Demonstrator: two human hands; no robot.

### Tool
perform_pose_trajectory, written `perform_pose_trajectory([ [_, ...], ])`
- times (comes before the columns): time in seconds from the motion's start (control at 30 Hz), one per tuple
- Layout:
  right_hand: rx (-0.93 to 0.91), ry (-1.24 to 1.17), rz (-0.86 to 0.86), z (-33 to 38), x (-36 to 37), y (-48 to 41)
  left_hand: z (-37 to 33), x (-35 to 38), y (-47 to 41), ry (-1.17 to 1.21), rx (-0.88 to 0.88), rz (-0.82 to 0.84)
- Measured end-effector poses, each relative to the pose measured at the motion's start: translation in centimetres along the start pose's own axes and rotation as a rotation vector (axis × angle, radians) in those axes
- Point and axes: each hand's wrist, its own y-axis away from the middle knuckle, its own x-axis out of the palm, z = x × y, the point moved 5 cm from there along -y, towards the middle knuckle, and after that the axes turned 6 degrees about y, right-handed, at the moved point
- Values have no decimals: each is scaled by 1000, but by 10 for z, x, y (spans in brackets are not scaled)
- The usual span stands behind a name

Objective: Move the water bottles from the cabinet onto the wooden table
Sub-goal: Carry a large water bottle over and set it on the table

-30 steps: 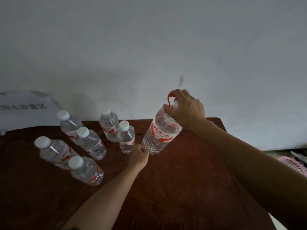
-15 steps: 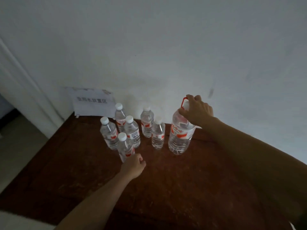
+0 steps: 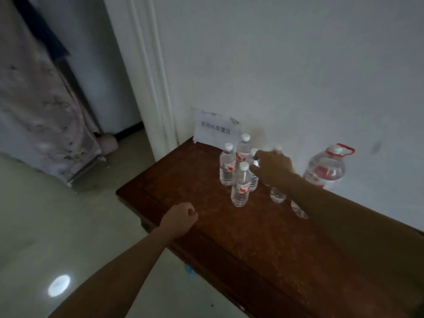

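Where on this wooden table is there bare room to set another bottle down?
Bare: the wooden table's near half, in front of the small bottles, and its left corner by the left hand. Crowded: along the wall, small bottles to large jug, right hand over the small ones.

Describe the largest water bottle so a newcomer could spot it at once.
Find the wooden table against the white wall. At its back edge, right of the small bottles, stands the large bottle. It alone is wide-bodied with a red carry handle.
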Motion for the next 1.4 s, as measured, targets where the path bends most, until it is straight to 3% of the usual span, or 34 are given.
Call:
perform_pose_trajectory([
  [0.2, -396, -16, 124, 207, 41, 27, 122, -88, 83, -71, -146, -120],
  [0.53, -960, -8, 251, 608, 86, 147, 401, -249, 311, -72, -654, -377],
  [0.8, -1283, 14, 282, 821, 103, 226, 532, -289, 439, -5, -950, -487],
  [1.17, -1660, -22, 252, 1135, 109, 292, 716, -412, 554, 67, -1297, -681],
  [1.4, -1958, 5, 241, 1291, 111, 403, 802, -433, 664, 197, -1526, -787],
])
